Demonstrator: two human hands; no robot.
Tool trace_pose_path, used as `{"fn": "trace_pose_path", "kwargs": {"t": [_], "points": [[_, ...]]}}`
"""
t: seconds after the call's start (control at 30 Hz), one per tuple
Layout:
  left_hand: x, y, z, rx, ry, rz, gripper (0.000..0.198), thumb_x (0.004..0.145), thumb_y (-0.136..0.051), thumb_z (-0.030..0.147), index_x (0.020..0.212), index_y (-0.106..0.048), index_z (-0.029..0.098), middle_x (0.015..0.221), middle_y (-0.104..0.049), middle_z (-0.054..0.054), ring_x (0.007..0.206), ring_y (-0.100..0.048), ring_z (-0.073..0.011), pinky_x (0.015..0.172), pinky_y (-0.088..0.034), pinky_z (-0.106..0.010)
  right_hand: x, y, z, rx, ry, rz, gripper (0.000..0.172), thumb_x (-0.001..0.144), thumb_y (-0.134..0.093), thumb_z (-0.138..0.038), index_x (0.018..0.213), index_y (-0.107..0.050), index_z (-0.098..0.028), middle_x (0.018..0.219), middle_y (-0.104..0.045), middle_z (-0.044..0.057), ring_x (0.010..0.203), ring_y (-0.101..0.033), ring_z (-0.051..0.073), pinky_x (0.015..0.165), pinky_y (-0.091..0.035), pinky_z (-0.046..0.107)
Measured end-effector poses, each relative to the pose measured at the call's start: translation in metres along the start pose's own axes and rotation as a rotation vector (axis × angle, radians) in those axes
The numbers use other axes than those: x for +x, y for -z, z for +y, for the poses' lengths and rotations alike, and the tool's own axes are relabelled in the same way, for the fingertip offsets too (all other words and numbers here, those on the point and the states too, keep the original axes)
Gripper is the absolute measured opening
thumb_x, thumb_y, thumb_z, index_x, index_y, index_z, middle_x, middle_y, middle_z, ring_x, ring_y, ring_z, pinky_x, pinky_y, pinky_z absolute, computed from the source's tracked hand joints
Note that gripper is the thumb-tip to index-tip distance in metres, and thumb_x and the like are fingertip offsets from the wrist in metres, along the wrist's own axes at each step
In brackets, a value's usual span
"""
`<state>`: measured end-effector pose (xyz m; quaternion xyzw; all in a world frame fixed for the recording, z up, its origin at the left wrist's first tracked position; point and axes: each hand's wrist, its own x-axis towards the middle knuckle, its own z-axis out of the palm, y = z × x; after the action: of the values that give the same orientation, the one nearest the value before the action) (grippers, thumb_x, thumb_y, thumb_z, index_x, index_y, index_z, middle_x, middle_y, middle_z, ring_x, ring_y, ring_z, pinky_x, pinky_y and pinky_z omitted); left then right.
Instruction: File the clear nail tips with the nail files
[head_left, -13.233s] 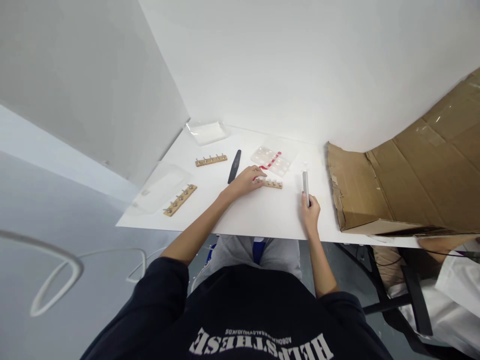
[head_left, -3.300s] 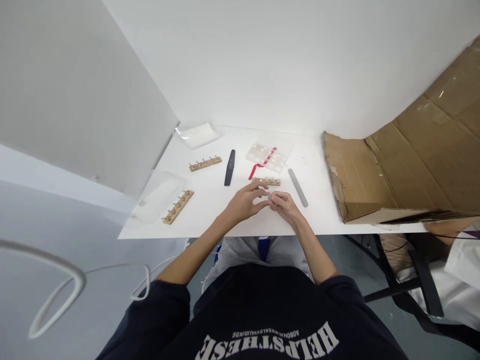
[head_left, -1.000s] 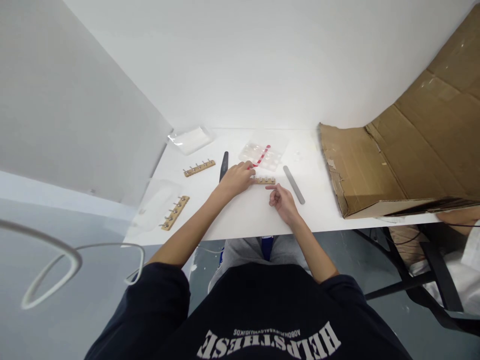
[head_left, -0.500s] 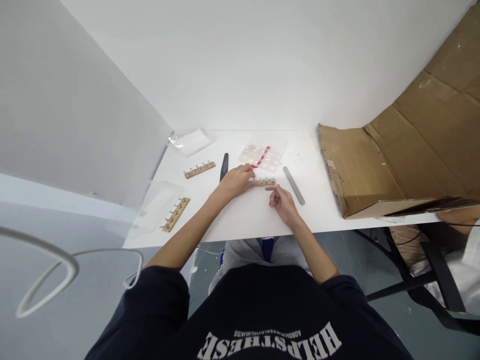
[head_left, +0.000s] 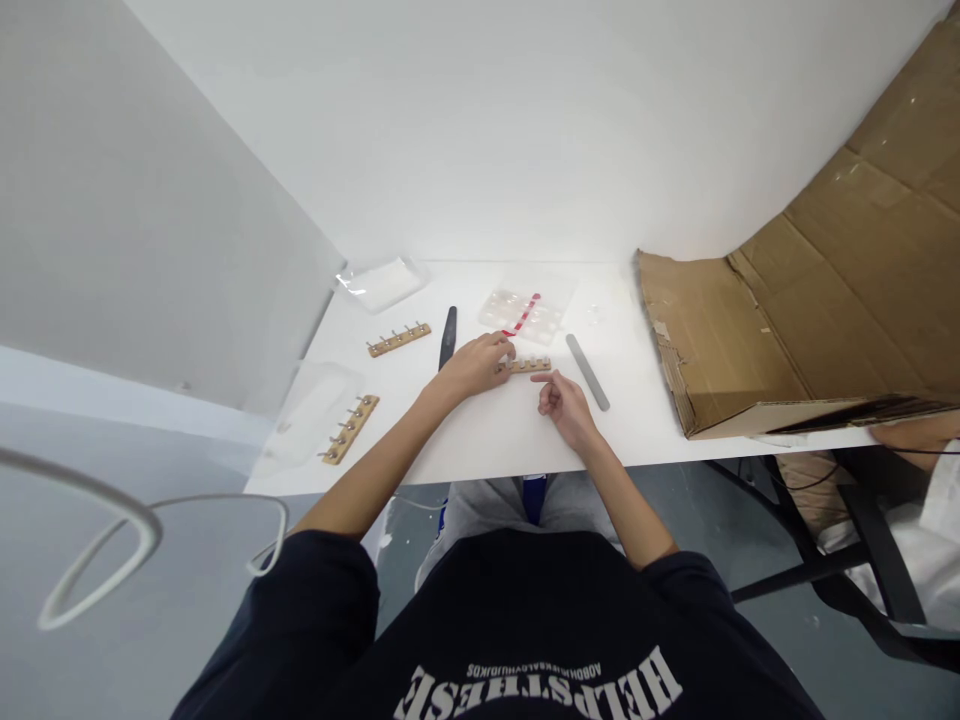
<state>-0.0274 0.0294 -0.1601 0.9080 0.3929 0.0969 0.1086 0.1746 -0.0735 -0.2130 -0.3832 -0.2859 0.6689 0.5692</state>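
A wooden strip with small pale pieces on its pegs (head_left: 534, 366) lies across the middle of the white table. Over its left end is my left hand (head_left: 480, 364), fingers pressed together on something too small to make out. My right hand (head_left: 568, 408) is just in front of the strip's right part, index finger stretched out and the others loosely curled, with nothing visible in it. Behind the strip sits a clear tray with round hollows (head_left: 551, 322), a red strip (head_left: 528, 312) lying across it. A black nail file (head_left: 448, 335) is beside my left hand, a grey file (head_left: 587, 371) to the right.
Two more wooden peg strips (head_left: 400, 340) (head_left: 350, 430) lie at the left. Clear plastic packaging (head_left: 384, 285) is at the back left, another clear sheet (head_left: 304, 415) at the front left. An open cardboard box (head_left: 727, 340) stands at the right. Beyond it, another person's arm (head_left: 919, 432) shows.
My left hand has come slightly down and towards the strip's left end, from beside the red strip. My right hand has stayed in place.
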Motion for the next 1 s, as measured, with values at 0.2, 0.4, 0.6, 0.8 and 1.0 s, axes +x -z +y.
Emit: {"fn": "trace_pose_path", "kwargs": {"t": [0.2, 0.4, 0.6, 0.8, 1.0], "points": [[-0.003, 0.002, -0.003, -0.010, 0.028, 0.009, 0.027, 0.088, -0.064, 0.021, 0.115, -0.069, 0.021, 0.124, -0.067, -0.012, 0.115, -0.066, -0.0301, 0.100, -0.053, -0.043, 0.000, 0.000, 0.000, -0.004, 0.003, 0.004, 0.049, 0.090, -0.071, -0.065, 0.097, -0.080, -0.017, 0.059, -0.055, -0.004, 0.052, -0.046, 0.010, 0.054, -0.039, 0.027], [-0.013, 0.007, -0.011, -0.002, 0.079, 0.020, 0.016, 0.092, -0.060, 0.026, 0.103, -0.070, 0.021, 0.118, -0.068, -0.012, 0.107, -0.068, -0.0300, 0.096, -0.055, -0.043, -0.001, 0.001, 0.001, -0.013, -0.001, 0.000, 0.047, 0.093, -0.069, -0.064, 0.098, -0.079, -0.018, 0.060, -0.055, -0.004, 0.053, -0.048, 0.011, 0.055, -0.041, 0.027], [-0.016, 0.010, -0.008, -0.032, 0.073, 0.015, 0.018, 0.094, -0.056, 0.029, 0.099, -0.071, 0.021, 0.117, -0.068, -0.011, 0.105, -0.069, -0.0273, 0.094, -0.056, -0.040, 0.001, 0.001, 0.002, -0.017, -0.004, 0.003, 0.048, 0.092, -0.069, -0.064, 0.099, -0.079, -0.018, 0.060, -0.055, -0.004, 0.053, -0.048, 0.011, 0.056, -0.041, 0.027], [-0.018, 0.013, -0.005, -0.053, 0.074, 0.025, 0.018, 0.095, -0.056, 0.032, 0.101, -0.070, 0.021, 0.115, -0.068, -0.010, 0.100, -0.069, -0.0261, 0.092, -0.057, -0.039, 0.001, 0.001, 0.002, -0.019, -0.001, 0.003, 0.048, 0.091, -0.070, -0.064, 0.099, -0.079, -0.018, 0.060, -0.055, -0.004, 0.053, -0.047, 0.011, 0.056, -0.041, 0.028], [-0.020, 0.017, -0.006, -0.055, 0.077, 0.029, 0.017, 0.094, -0.057, 0.030, 0.101, -0.070, 0.022, 0.118, -0.068, -0.010, 0.100, -0.069, -0.0260, 0.092, -0.057, -0.039, 0.001, 0.001, 0.003, -0.017, 0.000, -0.001, 0.048, 0.091, -0.070, -0.064, 0.100, -0.079, -0.018, 0.061, -0.056, -0.004, 0.053, -0.047, 0.011, 0.056, -0.042, 0.028]]}}
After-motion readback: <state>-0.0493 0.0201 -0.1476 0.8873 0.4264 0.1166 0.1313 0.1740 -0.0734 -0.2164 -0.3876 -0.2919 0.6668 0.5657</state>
